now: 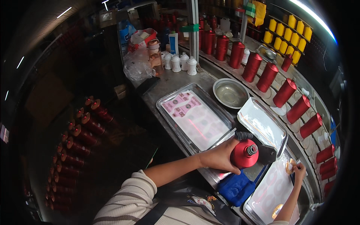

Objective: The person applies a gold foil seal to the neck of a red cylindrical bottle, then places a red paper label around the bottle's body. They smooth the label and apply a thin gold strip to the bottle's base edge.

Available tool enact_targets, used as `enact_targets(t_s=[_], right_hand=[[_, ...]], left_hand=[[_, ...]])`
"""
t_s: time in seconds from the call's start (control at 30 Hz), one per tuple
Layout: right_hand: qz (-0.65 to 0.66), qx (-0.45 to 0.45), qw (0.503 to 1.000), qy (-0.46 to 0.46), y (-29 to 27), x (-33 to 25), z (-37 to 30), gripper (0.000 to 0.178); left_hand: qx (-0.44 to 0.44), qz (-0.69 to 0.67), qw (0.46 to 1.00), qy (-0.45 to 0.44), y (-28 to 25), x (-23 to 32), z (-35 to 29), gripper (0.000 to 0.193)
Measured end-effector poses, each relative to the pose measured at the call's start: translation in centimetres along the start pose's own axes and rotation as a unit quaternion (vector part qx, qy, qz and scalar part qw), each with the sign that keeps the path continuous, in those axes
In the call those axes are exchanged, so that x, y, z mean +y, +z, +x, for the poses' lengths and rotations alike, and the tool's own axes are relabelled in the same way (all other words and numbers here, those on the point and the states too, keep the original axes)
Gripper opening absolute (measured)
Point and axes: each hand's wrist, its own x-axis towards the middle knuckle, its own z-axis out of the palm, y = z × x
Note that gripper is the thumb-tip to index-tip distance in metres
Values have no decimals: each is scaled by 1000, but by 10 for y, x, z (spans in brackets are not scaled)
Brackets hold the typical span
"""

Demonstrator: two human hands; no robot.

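Note:
My left hand point(219, 154) is wrapped round a red metallic bottle point(243, 159), its bare threaded neck tipped up toward me. A dark ribbed piece point(244, 135) sits against the bottle's far side. To the right, my right hand point(299, 171) has its fingertips closed on a small gold-coloured decal point(289, 167) at the edge of a pale sheet point(268, 189). That sheet lies in a metal tray, with another gold decal point(277, 210) near my right forearm. A folded blue cloth point(237, 188) lies just below the bottle.
Ahead lies a metal tray point(163, 102) holding a sheet with pink decals. Beyond are a steel bowl point(229, 94) and a shiny white-lined tray point(262, 122). Red bottles point(285, 92) line the curved conveyor at right. White bottles point(191, 66) stand at the back; more red bottles point(78, 133) stand lower left.

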Motion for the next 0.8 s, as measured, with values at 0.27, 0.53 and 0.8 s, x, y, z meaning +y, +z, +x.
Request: enact_targets(t_s=[0.27, 0.53, 0.8], right_hand=[[93, 1, 995, 24, -15, -104, -82, 10], [453, -30, 865, 214, -14, -224, -193, 18], [519, -76, 842, 129, 8, -361, -201, 11]], left_hand=[[-56, -62, 996, -32, -8, -2, 11, 102], [162, -3, 969, 185, 8, 28, -47, 72], [-127, -449, 839, -280, 61, 27, -60, 56]])
